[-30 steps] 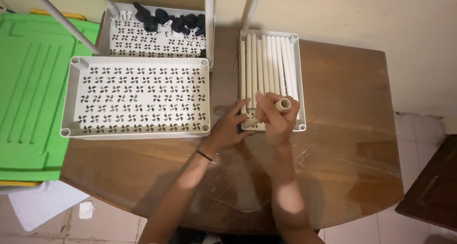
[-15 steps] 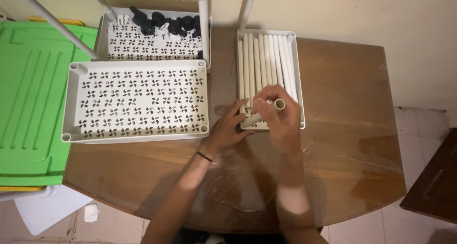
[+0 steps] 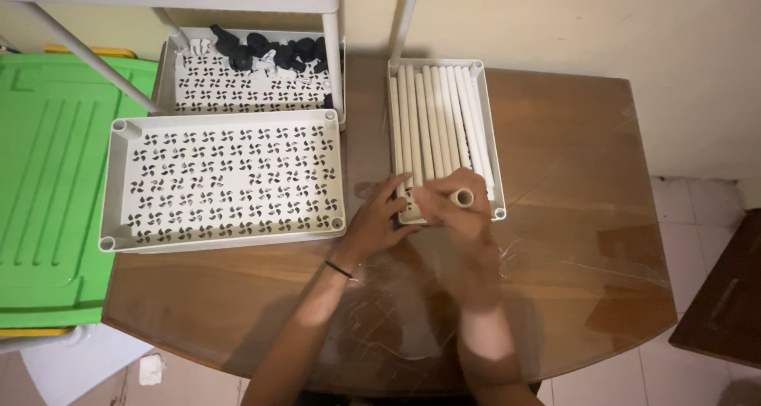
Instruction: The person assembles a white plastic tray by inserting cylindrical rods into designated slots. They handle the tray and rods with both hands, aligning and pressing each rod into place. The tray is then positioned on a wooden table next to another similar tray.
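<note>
My right hand (image 3: 452, 212) grips a short cream tube (image 3: 462, 198), its open end pointing right, over the near end of a narrow white tray (image 3: 499, 160). That tray holds several long cream tubes (image 3: 434, 121) laid side by side. My left hand (image 3: 376, 220) rests at the tray's near left corner, fingers spread toward the tube's other end; a dark band circles its wrist. Whether the left fingers touch the tube I cannot tell.
A wide perforated white tray (image 3: 226, 180) lies left on the brown wooden table (image 3: 571, 240). Behind it a second perforated tray (image 3: 246, 81) carries black and white small parts (image 3: 269, 48). White rack legs (image 3: 333, 49) stand there. A green plastic lid (image 3: 47, 184) lies far left.
The view has tilted slightly, so the trays sit lower in frame. My right hand has lowered the short tube a little toward the tray's near edge; the left hand stays put.
</note>
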